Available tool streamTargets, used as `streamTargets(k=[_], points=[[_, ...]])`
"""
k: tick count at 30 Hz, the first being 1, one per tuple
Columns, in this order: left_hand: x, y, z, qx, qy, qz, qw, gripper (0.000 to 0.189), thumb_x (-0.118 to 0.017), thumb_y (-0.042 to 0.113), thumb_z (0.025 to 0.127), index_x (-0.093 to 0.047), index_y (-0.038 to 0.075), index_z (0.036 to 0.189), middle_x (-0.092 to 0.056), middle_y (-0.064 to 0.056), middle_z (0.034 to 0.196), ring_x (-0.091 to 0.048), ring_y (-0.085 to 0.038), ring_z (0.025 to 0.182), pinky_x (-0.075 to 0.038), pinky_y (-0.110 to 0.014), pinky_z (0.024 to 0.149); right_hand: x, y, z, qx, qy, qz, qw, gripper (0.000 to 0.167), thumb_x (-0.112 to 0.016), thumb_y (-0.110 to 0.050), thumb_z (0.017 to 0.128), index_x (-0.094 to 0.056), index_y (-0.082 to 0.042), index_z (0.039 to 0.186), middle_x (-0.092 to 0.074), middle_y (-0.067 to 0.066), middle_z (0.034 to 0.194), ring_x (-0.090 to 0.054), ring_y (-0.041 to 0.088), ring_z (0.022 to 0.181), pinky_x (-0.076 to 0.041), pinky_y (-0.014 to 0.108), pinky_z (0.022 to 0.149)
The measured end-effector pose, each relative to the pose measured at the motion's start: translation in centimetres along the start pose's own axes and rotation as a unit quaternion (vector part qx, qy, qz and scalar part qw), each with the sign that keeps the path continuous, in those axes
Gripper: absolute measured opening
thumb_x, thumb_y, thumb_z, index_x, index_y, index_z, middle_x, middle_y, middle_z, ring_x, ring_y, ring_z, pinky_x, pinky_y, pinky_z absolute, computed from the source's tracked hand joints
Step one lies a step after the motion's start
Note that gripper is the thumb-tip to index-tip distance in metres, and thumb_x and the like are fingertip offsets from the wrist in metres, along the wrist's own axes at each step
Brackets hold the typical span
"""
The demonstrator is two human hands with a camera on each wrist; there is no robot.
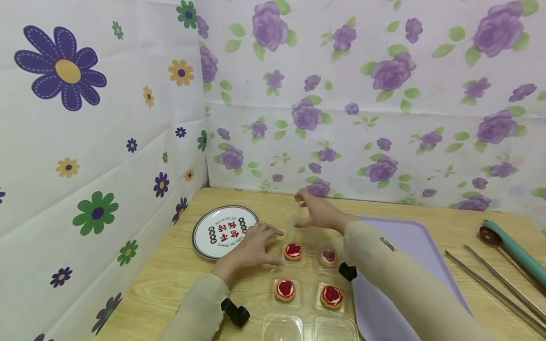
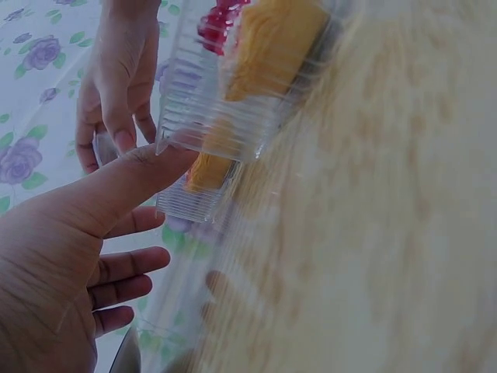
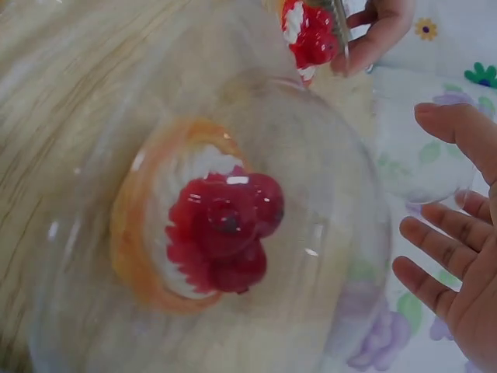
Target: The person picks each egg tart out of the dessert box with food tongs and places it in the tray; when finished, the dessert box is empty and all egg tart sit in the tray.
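Flowered white cloth walled the corner behind a wood-grain table. Two arms in pale sleeves reached forward, the right one farther and across a lilac tray. A white plate lay beside the left hand, its thumb and fingers parted. The right hand arched, digits spread about clear plastic; whether they gripped it could not be told. A red-topped tart sat just beside the left fingertips, three more near it
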State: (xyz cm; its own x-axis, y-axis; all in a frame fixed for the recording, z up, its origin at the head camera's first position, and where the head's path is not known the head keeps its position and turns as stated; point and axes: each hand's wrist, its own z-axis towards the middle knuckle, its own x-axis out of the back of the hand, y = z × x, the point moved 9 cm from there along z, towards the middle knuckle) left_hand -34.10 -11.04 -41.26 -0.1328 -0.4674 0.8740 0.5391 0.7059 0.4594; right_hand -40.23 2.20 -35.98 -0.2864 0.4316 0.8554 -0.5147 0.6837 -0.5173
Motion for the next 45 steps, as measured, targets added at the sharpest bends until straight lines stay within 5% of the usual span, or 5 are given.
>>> streamTargets(k=[7, 14, 31, 45], points=[[-0.2, 0.2, 0.2, -0.001, 0.001, -0.002, 1.0000, 0.076, -0.080, 0.051, 0.069, -0.055, 0.017, 0.132, -0.055, -0.008, 0.130, -0.043, -0.028, 0.126, -0.033, -0.051, 0.108, -1.1, 1.4, 0.6, -0.024, -0.022, 0.001, 0.9995, 0.077, -0.074, -0.024, 0.082, -0.033, 0.004, 0.141, -0.045, 0.022, 0.143, -0.051, 0.037, 0.126, -0.045, 0.048, 0.105], [-0.2, 0.2, 0.2, 0.003, 0.001, -0.001, 1.0000, 0.075, -0.080, 0.052, 0.069, -0.055, 0.019, 0.132, -0.055, -0.007, 0.131, -0.044, -0.027, 0.126, -0.033, -0.051, 0.108, -1.5, 1.5, 0.4, -0.022, -0.034, -0.056, 0.9976, 0.076, -0.071, -0.027, 0.080, -0.037, 0.009, 0.138, -0.053, 0.025, 0.135, -0.056, 0.038, 0.119, -0.047, 0.048, 0.102], [0.1, 0.4, 0.4, 0.007, -0.005, -0.004, 1.0000, 0.076, -0.080, 0.051, 0.069, -0.055, 0.018, 0.132, -0.054, -0.007, 0.132, -0.043, -0.027, 0.128, -0.031, -0.052, 0.111, -1.8, 2.9, 0.4, -0.102, -0.079, -0.128, 0.9834, 0.079, -0.076, -0.042, 0.077, -0.043, 0.001, 0.135, -0.061, 0.019, 0.126, -0.058, 0.035, 0.116, -0.048, 0.048, 0.100], [0.0, 0.1, 0.1, 0.013, -0.008, -0.002, 0.9999, 0.077, -0.080, 0.050, 0.069, -0.055, 0.016, 0.133, -0.053, -0.009, 0.133, -0.042, -0.029, 0.128, -0.030, -0.052, 0.111, -2.3, 3.0, 0.5, -0.096, -0.094, -0.105, 0.9852, 0.080, -0.074, -0.043, 0.081, -0.042, 0.004, 0.138, -0.057, 0.023, 0.131, -0.054, 0.037, 0.122, -0.045, 0.048, 0.105]])
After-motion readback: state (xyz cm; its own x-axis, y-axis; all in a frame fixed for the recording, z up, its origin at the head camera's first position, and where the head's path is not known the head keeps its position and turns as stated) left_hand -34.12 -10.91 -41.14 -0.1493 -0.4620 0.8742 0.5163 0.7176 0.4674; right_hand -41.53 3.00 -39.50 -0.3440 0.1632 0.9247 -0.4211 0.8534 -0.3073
